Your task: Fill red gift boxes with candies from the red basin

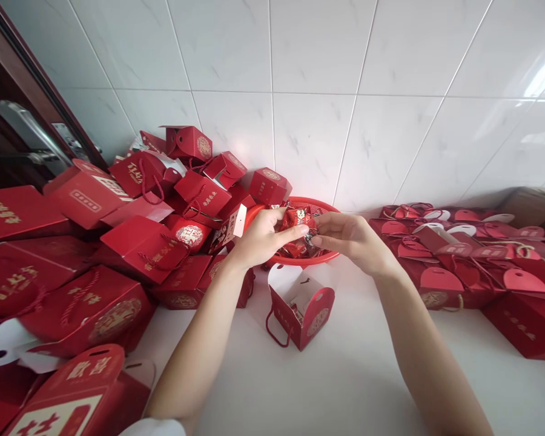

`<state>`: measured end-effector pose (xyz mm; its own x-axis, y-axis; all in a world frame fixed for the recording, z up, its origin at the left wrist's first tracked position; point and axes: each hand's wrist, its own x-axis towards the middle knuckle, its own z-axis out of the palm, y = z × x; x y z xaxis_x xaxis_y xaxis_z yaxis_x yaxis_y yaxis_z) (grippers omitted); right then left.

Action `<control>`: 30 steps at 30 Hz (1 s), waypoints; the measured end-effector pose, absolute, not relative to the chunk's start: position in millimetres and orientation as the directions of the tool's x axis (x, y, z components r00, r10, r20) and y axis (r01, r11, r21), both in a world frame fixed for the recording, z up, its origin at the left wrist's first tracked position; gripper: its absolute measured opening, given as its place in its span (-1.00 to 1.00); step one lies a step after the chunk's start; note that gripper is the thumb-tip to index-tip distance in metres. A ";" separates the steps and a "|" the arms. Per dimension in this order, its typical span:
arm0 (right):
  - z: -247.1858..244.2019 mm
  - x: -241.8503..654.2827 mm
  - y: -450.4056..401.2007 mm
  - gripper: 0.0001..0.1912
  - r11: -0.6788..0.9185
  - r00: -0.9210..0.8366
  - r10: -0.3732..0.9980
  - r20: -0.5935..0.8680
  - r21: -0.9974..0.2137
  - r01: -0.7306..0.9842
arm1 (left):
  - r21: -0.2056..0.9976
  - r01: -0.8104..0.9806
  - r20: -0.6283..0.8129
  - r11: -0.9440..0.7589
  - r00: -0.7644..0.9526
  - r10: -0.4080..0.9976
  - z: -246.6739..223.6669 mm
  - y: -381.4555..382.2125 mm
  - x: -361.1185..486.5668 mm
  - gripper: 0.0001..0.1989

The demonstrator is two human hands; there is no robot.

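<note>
Both of my hands are over a round red plastic basket against the tiled wall. My left hand is closed around some red-wrapped candies, its thumb lying across them. Fingertips of my right hand pinch a small dark-wrapped candy right beside the left thumb. More wrapped pieces show in the basket between the hands, partly hidden by them. Just in front of the basket stands a small red gift box with its top open, a white inside and a cord handle; a little of something lies inside.
Many red gift boxes with cord handles are piled on the left, up to the wall. Rows of red boxes stand on the right, with a brown carton behind. A door handle juts in at the upper left.
</note>
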<state>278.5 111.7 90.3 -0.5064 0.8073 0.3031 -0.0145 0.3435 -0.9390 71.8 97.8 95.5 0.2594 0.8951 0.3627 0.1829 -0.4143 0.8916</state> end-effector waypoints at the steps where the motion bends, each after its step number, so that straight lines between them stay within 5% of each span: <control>1: 90.4 278.4 111.6 -0.62 0.343 -0.506 0.808 0.303 -0.939 -0.015 | 0.890 0.184 0.366 -0.418 0.260 0.894 95.6 97.7 71.8 -0.63; 30: 91.1 278.2 111.2 -0.63 0.355 -0.517 0.804 0.293 -0.935 0.023 | 0.862 0.247 0.387 -0.443 0.243 0.889 100.0 93.4 72.4 -0.63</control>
<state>278.2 111.2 91.1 -0.5169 0.8044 0.2929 0.0226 0.3548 -0.9347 72.4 93.4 100.0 0.2434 0.8893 0.3872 0.2470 -0.4429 0.8619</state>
